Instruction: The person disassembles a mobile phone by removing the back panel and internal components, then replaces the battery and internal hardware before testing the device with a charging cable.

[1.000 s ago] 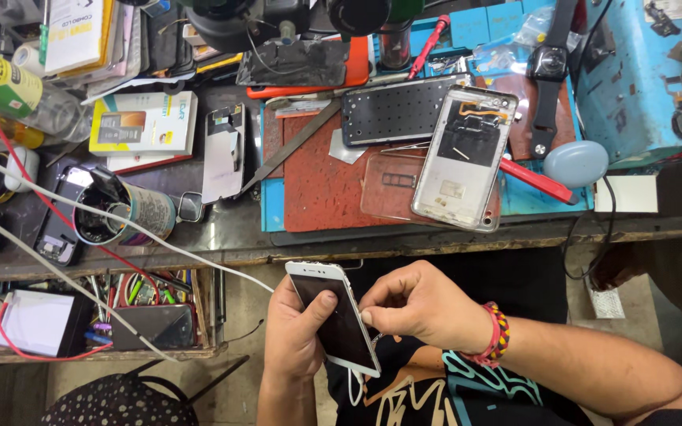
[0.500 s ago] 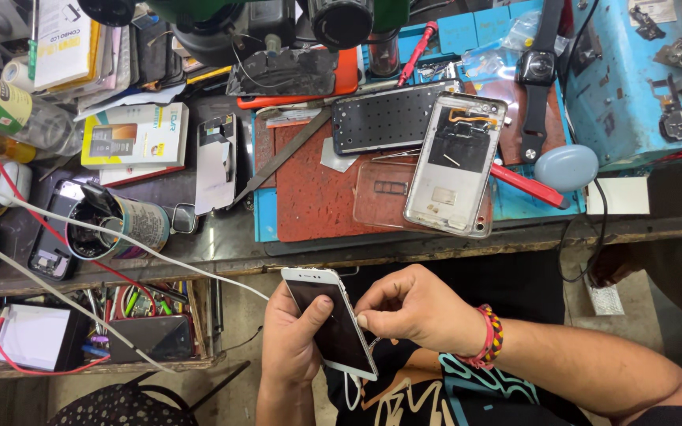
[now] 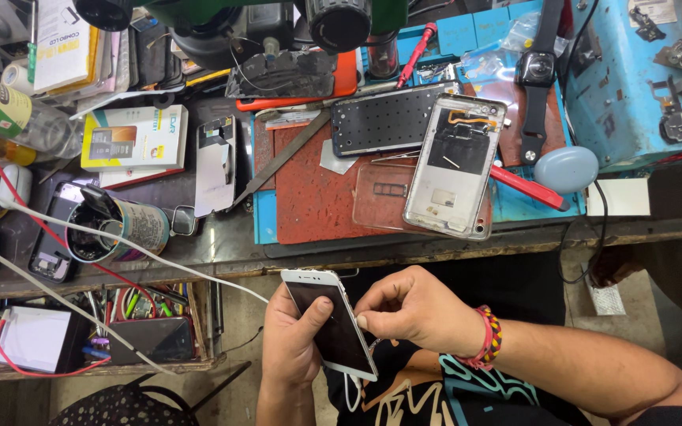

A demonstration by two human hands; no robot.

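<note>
While the left hand (image 3: 297,347) is gripping a white smartphone (image 3: 329,322) below the front edge of the workbench (image 3: 222,252), the thumb is lying across its dark screen and the other fingers are closing around its back. The right hand (image 3: 420,312) is coming to the phone from its right side, with the fingertips (image 3: 362,322) pinched together against the right edge of the phone; I cannot tell if something small is sitting between them. A white cable (image 3: 104,237) is running from the upper corner of the phone away to the left.

Above the phone, on the bench, an opened phone housing (image 3: 455,170) is lying on a red mat (image 3: 309,197), and right of this housing a red-handled tool (image 3: 529,188) and a pale blue oval case (image 3: 566,169) are resting.

To my judgement, the work on the side edge of the phone is going on now. The next move is asking for a steady grip from the left hand and fine, gentle pressure from the right fingertips, because the edge is thin.
</note>
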